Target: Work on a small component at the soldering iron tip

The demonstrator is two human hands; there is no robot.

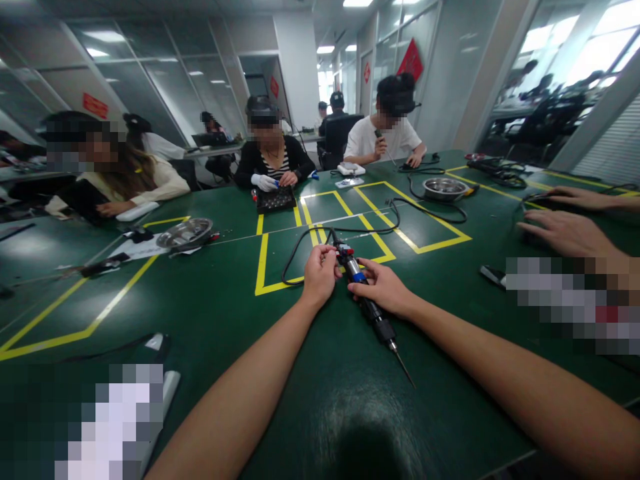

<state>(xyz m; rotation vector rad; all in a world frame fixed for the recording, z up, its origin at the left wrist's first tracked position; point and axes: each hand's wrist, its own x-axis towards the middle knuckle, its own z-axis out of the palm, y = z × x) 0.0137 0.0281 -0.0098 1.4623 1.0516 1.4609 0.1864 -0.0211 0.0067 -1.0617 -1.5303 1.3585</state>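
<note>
Green tabletop (320,360): glossy, filling the middle and lower frame, marked with yellow tape (261,263) in angular outlines.
Electric screwdriver (373,312): just right of the frame's centre, slanting from upper left to lower right; black grip, silver section, blue band, small red part at the rear.
Bit (403,367): long and thin, aimed toward the lower right; whether its tip touches the surface, I cannot tell.
Cord (283,272): black, looping left of the tool's rear end, with more black cable winding across the upper middle.
Right hand (385,287): fingers and thumb wrapped about the tool's body by the blue band.
Left hand (320,277): at the rear end, fingers curled with thumb and fingertips drawn together beside the red part; what they pinch, if anything, is too small to tell.
Metal dishes: one (444,193) at upper right beside cable, another (185,233) at left near a white sheet.
White-shirted person (387,137): upper centre-right, one hand raised around a tool.
White glove (263,182): on another person's hand, upper centre, at a black tray (277,209).
Co-worker's hands (570,233): right edge, over the table, the nearer one blurred.
</note>
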